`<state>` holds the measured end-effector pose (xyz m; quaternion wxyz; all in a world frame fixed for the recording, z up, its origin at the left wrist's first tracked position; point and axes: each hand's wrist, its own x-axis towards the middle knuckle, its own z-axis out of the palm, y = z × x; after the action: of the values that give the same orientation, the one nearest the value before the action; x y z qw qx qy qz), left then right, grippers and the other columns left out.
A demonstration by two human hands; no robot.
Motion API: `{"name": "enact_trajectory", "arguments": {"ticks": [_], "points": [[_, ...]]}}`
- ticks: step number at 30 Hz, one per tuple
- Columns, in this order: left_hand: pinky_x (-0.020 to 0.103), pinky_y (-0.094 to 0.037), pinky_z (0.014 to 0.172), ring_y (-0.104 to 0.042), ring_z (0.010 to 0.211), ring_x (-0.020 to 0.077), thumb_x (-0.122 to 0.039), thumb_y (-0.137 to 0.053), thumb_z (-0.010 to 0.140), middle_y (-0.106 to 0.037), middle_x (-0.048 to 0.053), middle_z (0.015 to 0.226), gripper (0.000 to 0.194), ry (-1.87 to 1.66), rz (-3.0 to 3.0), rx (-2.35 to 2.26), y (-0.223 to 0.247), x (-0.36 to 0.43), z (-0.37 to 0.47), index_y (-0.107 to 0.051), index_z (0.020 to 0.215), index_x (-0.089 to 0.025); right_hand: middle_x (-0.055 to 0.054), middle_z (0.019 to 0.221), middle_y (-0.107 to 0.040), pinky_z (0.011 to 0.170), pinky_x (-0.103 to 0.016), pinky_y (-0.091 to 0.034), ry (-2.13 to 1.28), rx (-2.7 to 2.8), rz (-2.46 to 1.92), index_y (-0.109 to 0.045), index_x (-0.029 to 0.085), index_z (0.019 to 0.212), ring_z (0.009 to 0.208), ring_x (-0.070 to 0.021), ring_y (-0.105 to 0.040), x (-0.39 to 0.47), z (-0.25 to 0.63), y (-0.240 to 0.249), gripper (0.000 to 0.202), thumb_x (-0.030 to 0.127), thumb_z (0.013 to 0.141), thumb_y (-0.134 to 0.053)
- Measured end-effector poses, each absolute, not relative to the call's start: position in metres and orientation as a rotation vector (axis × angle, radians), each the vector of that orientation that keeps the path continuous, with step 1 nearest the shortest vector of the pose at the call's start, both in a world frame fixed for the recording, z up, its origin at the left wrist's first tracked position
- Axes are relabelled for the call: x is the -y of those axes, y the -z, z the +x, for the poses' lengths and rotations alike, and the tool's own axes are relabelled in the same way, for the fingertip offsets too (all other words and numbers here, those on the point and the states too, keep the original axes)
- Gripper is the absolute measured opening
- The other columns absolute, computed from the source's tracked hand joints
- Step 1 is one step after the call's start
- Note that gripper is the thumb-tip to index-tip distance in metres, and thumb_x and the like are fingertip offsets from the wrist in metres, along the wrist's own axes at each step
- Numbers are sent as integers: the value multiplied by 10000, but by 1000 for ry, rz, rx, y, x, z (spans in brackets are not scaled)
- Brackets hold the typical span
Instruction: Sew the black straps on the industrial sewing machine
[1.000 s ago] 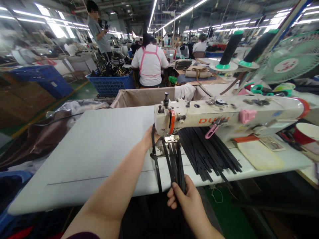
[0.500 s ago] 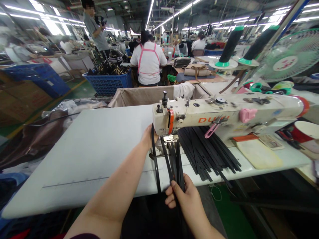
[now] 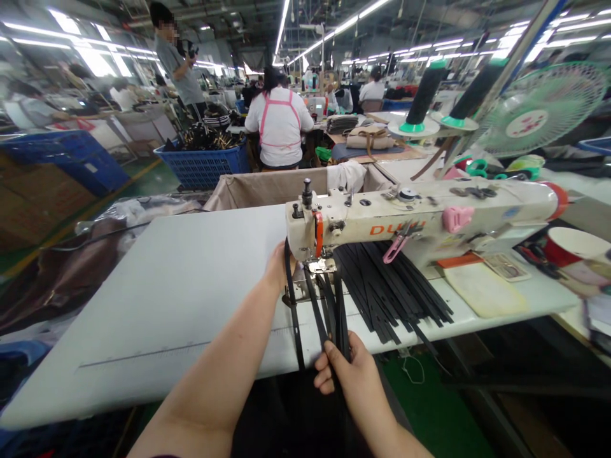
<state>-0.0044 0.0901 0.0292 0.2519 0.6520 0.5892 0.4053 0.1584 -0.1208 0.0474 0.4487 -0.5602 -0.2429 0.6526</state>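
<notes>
Pinching black strips [image 3: 342, 318] in right hand [image 3: 347, 370] at lower centre of frame, can't tell grip of left hand [image 3: 275, 270], partly hidden at sewing machine head [image 3: 303, 235] mid-frame, could skew or snag them near presser foot [image 3: 321, 266] through slack or uneven pull

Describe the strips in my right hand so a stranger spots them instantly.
Find the off-white sewing machine on the white table. Below the metal foot at its left end, several black strips run toward the near edge. Unlike the loose pile to their right, these are gripped in your right hand.
</notes>
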Motion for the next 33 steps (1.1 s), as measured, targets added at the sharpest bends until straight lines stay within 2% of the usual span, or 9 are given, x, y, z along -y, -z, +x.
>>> {"name": "enact_trajectory", "arguments": {"ticks": [5, 8, 10, 17, 23, 27, 30, 33], "points": [[451, -571, 1019, -698, 1133, 310, -188, -572, 914, -773, 88, 1161, 238, -1145, 1910, -1631, -23, -75, -5, -759, 1059, -216, 68, 524, -651, 354, -217, -478, -1618, 605, -1391, -485, 228, 921, 386, -156, -646, 122, 159, -46, 675, 712, 615, -843], [432, -582, 1014, -720, 1074, 272, -144, -575, 892, -775, 79, 1096, 211, -1135, 2018, -1615, -15, -54, -4, -765, 946, -217, 70, 532, -652, 366, -217, -487, -1608, 618, -1389, -497, 224, 924, 398, -156, -655, 123, 161, -45, 677, 711, 610, -848], [426, -585, 1019, -724, 1057, 254, -161, -569, 915, -772, 84, 1066, 203, -1143, 2099, -1544, -11, -37, -5, -762, 935, -220, 66, 536, -658, 374, -218, -493, -1606, 630, -1387, -508, 221, 919, 408, -159, -663, 125, 162, -45, 672, 714, 614, -847], [535, -488, 1157, -644, 1284, 289, -234, -546, 1005, -751, 110, 1245, 247, -1024, 2358, -1406, -9, -2, -10, -738, 1156, -201, -18, 574, -717, 433, -231, -527, -1702, 543, -1387, -585, 177, 825, 460, -164, -689, 140, 171, -44, 644, 731, 621, -843], [498, -503, 1147, -678, 1242, 265, -296, -500, 1048, -759, 119, 1233, 276, -1055, 2318, -1370, -15, -1, -10, -727, 1161, -187, -53, 638, -755, 501, -212, -541, -1826, 380, -1353, -687, 130, 884, 535, -152, -712, 152, 177, -47, 648, 626, 553, -940], [507, -506, 1137, -675, 1243, 273, -323, -490, 1053, -753, 127, 1247, 299, -1068, 2265, -1359, -17, -1, -10, -727, 1179, -192, -40, 592, -738, 457, -196, -512, -1853, 377, -1373, -668, 147, 806, 486, -137, -681, 154, 178, -47, 646, 613, 480, -973], [526, -489, 1150, -664, 1260, 281, -328, -484, 1051, -749, 121, 1259, 307, -1078, 2227, -1376, -15, 0, -9, -738, 1175, -209, -28, 554, -718, 409, -184, -464, -1818, 431, -1388, -635, 165, 740, 445, -130, -656, 154, 178, -48, 635, 642, 478, -960], [539, -475, 1159, -651, 1276, 285, -327, -482, 1050, -739, 115, 1284, 310, -1049, 2233, -1391, -14, 0, -9, -742, 1177, -216, -22, 590, -723, 433, -190, -485, -1760, 466, -1408, -681, 151, 786, 477, -131, -672, 154, 178, -49, 634, 652, 504, -946]]}}
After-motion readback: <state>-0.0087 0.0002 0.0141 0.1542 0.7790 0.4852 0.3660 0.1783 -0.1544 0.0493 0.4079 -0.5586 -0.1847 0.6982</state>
